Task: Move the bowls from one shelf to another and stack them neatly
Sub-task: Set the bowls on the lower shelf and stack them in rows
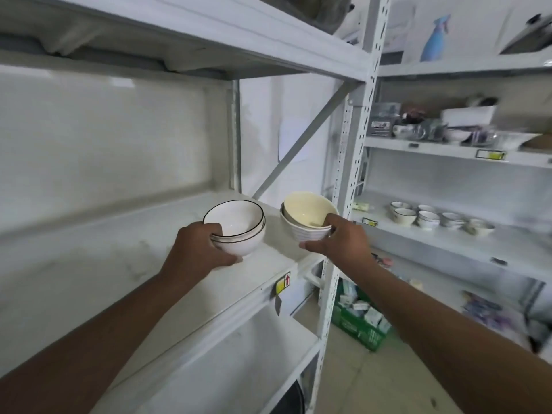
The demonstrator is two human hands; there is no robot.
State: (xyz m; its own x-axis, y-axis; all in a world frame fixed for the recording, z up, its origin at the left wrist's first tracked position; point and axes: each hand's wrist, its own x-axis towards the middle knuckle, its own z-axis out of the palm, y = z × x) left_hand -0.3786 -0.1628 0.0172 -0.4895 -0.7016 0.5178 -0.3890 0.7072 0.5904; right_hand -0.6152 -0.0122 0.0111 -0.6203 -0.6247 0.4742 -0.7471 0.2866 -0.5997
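L hand (195,249) grips glossy black-rimmed bowls (236,227); R hand (337,239) grips ribbed white bowl (307,231) w/ cream bowl (307,209) nested.

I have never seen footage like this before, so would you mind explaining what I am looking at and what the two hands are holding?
There is no machine here. A person wears a camera on the head, so the single picture looks forward and down along both arms. The left hand grips a pair of nested white bowls with black rims. The right hand grips a cream bowl nested in a ribbed white bowl. Both pairs are at the near shelf, whose surface is otherwise bare; whether they rest on it I cannot tell. On the shelf to the right, more small bowls wait in a row.
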